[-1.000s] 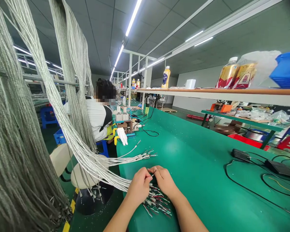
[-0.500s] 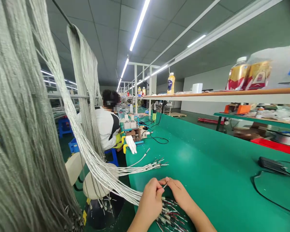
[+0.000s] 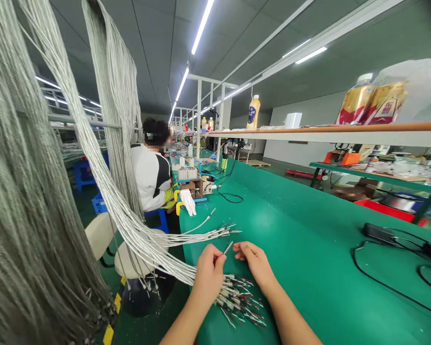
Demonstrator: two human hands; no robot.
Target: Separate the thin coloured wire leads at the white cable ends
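Observation:
My left hand [image 3: 210, 273] is closed in a pinch around a cable, whose thin end [image 3: 228, 247] sticks out past the fingertips. Just to the right, my right hand [image 3: 253, 261] is apart from that end, fingers loosely bent and nothing visible in them. Under and beside my left hand lies a bundle of cable ends [image 3: 242, 299] with red, white and dark wires. A second group of stripped cable ends [image 3: 222, 232] rests farther up the green bench [image 3: 309, 268]. Both groups run back into a silvery-white cable bundle [image 3: 129, 225] hanging at the left.
A thick curtain of cables [image 3: 39, 191] hangs at the left edge. Beyond the cable ends stand a bench machine [image 3: 196, 184] and a white glove [image 3: 188, 202]. A person [image 3: 149, 172] sits behind the cables. A shelf [image 3: 309, 134] spans the right, above a black adapter [image 3: 379, 233].
My right hand has come away from the cable end and its fingers have opened. My left hand still pinches the cable. The view has shifted slightly.

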